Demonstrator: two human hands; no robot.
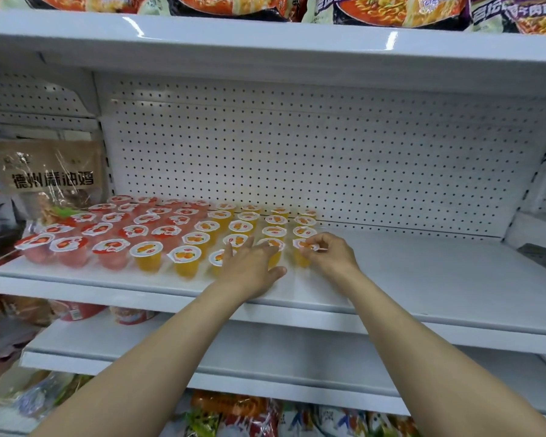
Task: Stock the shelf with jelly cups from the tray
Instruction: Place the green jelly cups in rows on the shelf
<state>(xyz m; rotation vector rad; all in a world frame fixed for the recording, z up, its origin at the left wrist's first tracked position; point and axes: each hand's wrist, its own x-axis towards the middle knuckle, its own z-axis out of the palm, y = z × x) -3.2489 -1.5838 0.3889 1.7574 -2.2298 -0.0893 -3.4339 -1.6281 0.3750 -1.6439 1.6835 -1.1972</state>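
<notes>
The spread left hand is covering part of a front-row yellow plastic jelly cup; the curled right hand is hiding another's body. Red-and-purple noodle packets are getting cropped by the top edge.

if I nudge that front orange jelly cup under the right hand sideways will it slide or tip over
The orange jelly cup probably slides rather than rolls: it stands upright on the smooth white shelf. It narrows toward the base under a wider foil lid, so a push near the top may tip it. The right hand fingers pinch its lid edge; the thin wall likely flexes.
</notes>
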